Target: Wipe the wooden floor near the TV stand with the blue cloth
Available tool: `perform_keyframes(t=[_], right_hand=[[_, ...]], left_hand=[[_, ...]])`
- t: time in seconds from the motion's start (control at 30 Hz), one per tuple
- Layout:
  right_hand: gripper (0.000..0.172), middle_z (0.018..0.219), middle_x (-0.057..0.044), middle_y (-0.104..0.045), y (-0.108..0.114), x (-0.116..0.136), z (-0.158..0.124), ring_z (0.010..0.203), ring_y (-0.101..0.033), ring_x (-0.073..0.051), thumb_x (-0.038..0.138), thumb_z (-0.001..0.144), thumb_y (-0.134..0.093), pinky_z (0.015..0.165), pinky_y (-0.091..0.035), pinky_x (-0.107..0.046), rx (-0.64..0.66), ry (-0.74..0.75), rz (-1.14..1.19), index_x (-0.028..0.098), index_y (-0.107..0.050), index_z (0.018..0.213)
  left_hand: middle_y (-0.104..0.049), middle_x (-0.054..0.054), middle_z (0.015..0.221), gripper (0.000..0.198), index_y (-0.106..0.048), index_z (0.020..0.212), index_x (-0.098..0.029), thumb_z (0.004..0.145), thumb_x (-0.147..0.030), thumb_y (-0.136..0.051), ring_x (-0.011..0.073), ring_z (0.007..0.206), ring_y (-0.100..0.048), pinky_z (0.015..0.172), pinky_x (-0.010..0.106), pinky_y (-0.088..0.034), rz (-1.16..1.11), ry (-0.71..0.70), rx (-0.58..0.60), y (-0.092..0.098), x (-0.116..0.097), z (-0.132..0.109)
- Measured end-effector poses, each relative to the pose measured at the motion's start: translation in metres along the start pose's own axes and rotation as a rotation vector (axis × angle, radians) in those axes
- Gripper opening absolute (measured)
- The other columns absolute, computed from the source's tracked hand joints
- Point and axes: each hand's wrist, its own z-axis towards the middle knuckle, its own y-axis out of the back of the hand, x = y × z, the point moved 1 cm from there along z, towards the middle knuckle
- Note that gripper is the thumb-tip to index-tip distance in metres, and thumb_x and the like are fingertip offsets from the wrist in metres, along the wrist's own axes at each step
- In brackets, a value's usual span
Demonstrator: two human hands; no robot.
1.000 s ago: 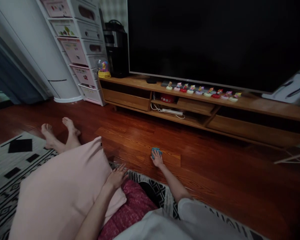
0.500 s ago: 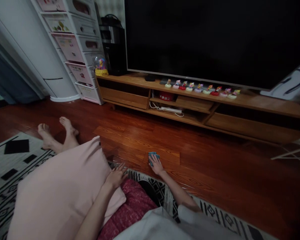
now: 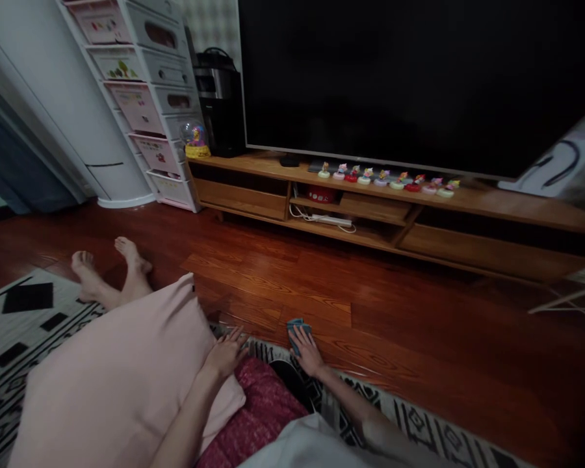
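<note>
Several fingers of the right hand lie outstretched and slightly spread on a blue cloth, which sits on the wooden floor near the patterned rug's edge. The left hand rests loosely splayed by the pink pillow; floorboards run from cloth to low wooden stand.

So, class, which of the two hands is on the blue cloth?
The right hand, laid over the blue cloth; the left hand is at the edge of the pink pillow, away from it.
</note>
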Motion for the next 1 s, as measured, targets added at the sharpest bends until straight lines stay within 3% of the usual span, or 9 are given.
perform_keyframes(t=[0.07, 0.13, 0.4, 0.5, 0.6, 0.83, 0.9, 1.0], right_hand=[[0.058, 0.163, 0.004, -0.011, -0.009, -0.003, -0.016, 0.149, -0.005, -0.019, 0.046, 0.098, -0.033, 0.119, -0.011, -0.043, -0.004, 0.000, 0.013, 0.036, -0.019, 0.153], [0.058, 0.163, 0.004, -0.011, -0.007, -0.004, -0.013, 0.149, -0.006, -0.018, 0.045, 0.098, -0.033, 0.119, -0.011, -0.042, 0.000, -0.014, 0.022, 0.036, -0.020, 0.153], [0.057, 0.162, 0.000, -0.014, 0.057, 0.011, 0.088, 0.149, -0.008, -0.019, 0.039, 0.098, -0.033, 0.118, -0.012, -0.043, -0.006, -0.164, 0.034, 0.030, -0.024, 0.153], [0.057, 0.162, -0.003, -0.015, 0.065, 0.021, 0.105, 0.149, -0.011, -0.022, 0.039, 0.098, -0.032, 0.118, -0.014, -0.045, -0.014, -0.188, 0.046, 0.028, -0.025, 0.153], [0.057, 0.162, -0.001, -0.014, 0.053, 0.024, 0.090, 0.149, -0.009, -0.021, 0.039, 0.097, -0.035, 0.118, -0.012, -0.044, -0.003, -0.154, 0.043, 0.029, -0.026, 0.153], [0.061, 0.162, 0.005, -0.010, -0.013, 0.005, -0.006, 0.149, -0.004, -0.019, 0.043, 0.095, -0.038, 0.120, -0.010, -0.044, -0.007, 0.031, 0.048, 0.037, -0.020, 0.153], [0.061, 0.162, 0.006, -0.010, -0.019, 0.003, -0.019, 0.149, -0.005, -0.019, 0.044, 0.095, -0.039, 0.120, -0.010, -0.044, -0.004, 0.030, 0.056, 0.038, -0.019, 0.153], [0.060, 0.162, 0.004, -0.011, -0.010, 0.008, -0.011, 0.149, -0.006, -0.020, 0.045, 0.096, -0.036, 0.120, -0.010, -0.045, -0.019, 0.025, 0.059, 0.036, -0.022, 0.153]], left_hand=[[-0.032, 0.011, 0.157, 0.052, -0.043, 0.145, -0.021, 0.097, -0.036, -0.035, 0.0261, 0.144, -0.030, 0.114, 0.050, -0.029, 0.005, -0.002, 0.006, 0.000, 0.000, -0.001], [-0.032, 0.011, 0.157, 0.051, -0.044, 0.145, -0.021, 0.097, -0.036, -0.035, 0.0258, 0.144, -0.029, 0.114, 0.049, -0.028, 0.009, 0.000, 0.008, 0.001, -0.001, -0.001], [-0.030, 0.009, 0.158, 0.051, -0.043, 0.145, -0.023, 0.096, -0.035, -0.036, 0.0231, 0.145, -0.025, 0.115, 0.047, -0.027, 0.020, 0.003, 0.015, 0.000, 0.001, 0.003], [-0.029, 0.009, 0.158, 0.050, -0.045, 0.144, -0.025, 0.095, -0.034, -0.036, 0.0232, 0.145, -0.026, 0.115, 0.048, -0.027, 0.009, 0.001, 0.002, 0.002, 0.001, 0.002], [-0.030, 0.008, 0.158, 0.050, -0.045, 0.144, -0.025, 0.095, -0.034, -0.037, 0.0234, 0.145, -0.026, 0.114, 0.049, -0.028, -0.005, 0.003, -0.009, 0.003, -0.001, 0.000], [-0.028, 0.007, 0.158, 0.050, -0.045, 0.143, -0.027, 0.095, -0.033, -0.037, 0.0230, 0.145, -0.026, 0.113, 0.049, -0.030, 0.000, -0.001, -0.026, -0.002, 0.001, 0.002], [-0.030, 0.008, 0.158, 0.051, -0.044, 0.144, -0.025, 0.095, -0.034, -0.037, 0.0237, 0.145, -0.026, 0.113, 0.050, -0.030, 0.000, -0.001, -0.023, -0.002, 0.002, 0.002], [-0.031, 0.009, 0.157, 0.051, -0.044, 0.144, -0.023, 0.095, -0.034, -0.036, 0.0236, 0.145, -0.026, 0.114, 0.049, -0.029, 0.000, -0.005, -0.019, 0.000, 0.000, 0.001]])
